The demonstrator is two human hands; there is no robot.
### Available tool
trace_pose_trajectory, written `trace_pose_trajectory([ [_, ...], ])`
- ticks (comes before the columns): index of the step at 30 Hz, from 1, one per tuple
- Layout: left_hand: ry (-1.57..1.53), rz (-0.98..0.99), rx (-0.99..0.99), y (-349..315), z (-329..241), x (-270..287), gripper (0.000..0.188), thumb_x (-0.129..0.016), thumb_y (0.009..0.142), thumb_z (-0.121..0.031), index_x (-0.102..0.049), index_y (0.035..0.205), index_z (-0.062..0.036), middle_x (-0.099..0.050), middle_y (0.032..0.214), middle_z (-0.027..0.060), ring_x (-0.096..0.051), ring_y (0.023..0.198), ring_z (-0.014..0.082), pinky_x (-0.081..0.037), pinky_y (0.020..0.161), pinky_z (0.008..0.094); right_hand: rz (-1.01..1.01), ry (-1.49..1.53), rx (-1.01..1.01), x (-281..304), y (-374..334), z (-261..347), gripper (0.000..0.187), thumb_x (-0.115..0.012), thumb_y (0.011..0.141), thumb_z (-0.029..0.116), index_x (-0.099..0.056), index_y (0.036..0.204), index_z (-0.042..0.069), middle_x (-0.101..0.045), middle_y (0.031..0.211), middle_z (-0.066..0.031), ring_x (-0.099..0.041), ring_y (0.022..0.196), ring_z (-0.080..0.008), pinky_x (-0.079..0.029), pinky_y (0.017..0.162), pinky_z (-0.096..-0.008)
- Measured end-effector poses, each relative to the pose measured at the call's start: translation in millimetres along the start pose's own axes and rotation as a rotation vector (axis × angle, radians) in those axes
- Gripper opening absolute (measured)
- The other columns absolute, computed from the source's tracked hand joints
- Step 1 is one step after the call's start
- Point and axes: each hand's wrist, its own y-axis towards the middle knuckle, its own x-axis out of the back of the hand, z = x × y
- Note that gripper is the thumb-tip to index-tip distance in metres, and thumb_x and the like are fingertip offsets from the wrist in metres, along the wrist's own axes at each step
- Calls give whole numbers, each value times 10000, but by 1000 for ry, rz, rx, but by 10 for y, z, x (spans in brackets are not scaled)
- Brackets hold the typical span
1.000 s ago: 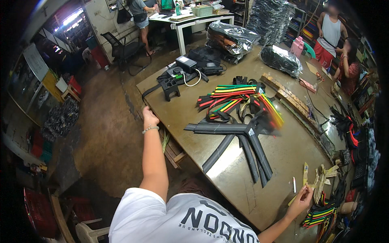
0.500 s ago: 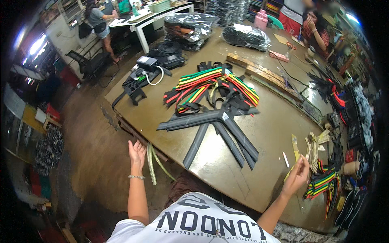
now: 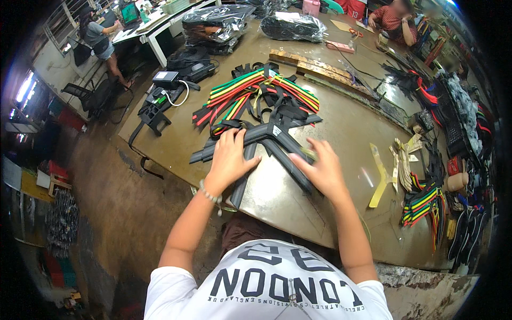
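Observation:
Several long black padded strips [image 3: 288, 165] lie crossed on the table, forked like the letter Y. My left hand [image 3: 230, 160] rests on their left part, fingers spread and thumb out. Over the right-hand strips hovers my right hand [image 3: 321, 169], fingers apart and slightly blurred. A small yellowish blur shows by its fingers; I cannot make out what it is. Beyond the strips sits a pile of straps [image 3: 256, 90] striped green, yellow, red and black. A yellow Y-shaped piece [image 3: 379, 178] lies to the right, near a thin white stick [image 3: 367, 177].
Pale strips [image 3: 408, 157] and more striped straps [image 3: 421, 205] lie at the right. A wooden bar [image 3: 325, 72] crosses the far side. Black devices with a white cable [image 3: 181, 96] stand at the far left. Plastic-wrapped bundles [image 3: 293, 26] and a seated person [image 3: 392, 24] are farther back.
Both hands have come inward over the black strips, the left from beside the table edge, the right from the yellow piece at the right. The view has shifted too.

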Motion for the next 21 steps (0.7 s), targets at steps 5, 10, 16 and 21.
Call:
trace_pose_trajectory([
  [5, 181, 307, 108, 434, 150, -7, 716, -764, 634, -596, -653, 1005, 6, -613, 1066, 194, -560, 1051, 359, -438, 909, 450, 228, -252, 73, -626, 454, -152, 836, -844, 604, 443, -523, 1191, -58, -529, 1149, -245, -478, 1126, -385, -433, 963, -431],
  [10, 146, 473, -21, 683, 195, -5, 632, -788, 592, -368, -610, 1045, 34, -656, 1026, 225, -624, 1000, 376, -489, 856, 443, 353, -84, 167, -675, 676, -206, 579, -778, 635, 224, -535, 1115, 11, -568, 1092, -205, -492, 1062, -395, -442, 949, -431],
  [16, -141, 553, 18, 932, 97, 18, 697, -756, 639, -310, -497, 1172, 56, -631, 1098, 279, -628, 1026, 369, -489, 886, 426, 319, -143, 302, -355, 899, -228, 701, -731, 675, 219, -476, 1308, 61, -610, 1122, -229, -503, 1078, -395, -434, 964, -428],
  [21, -257, 496, -94, 1108, -23, 174, 672, -740, 638, -247, -534, 1201, 55, -644, 1010, 234, -633, 959, 319, -488, 837, 375, 449, -75, 160, -209, 1061, -212, 776, -778, 643, 349, -507, 1268, -21, -622, 1090, -261, -527, 1074, -404, -448, 939, -432],
])
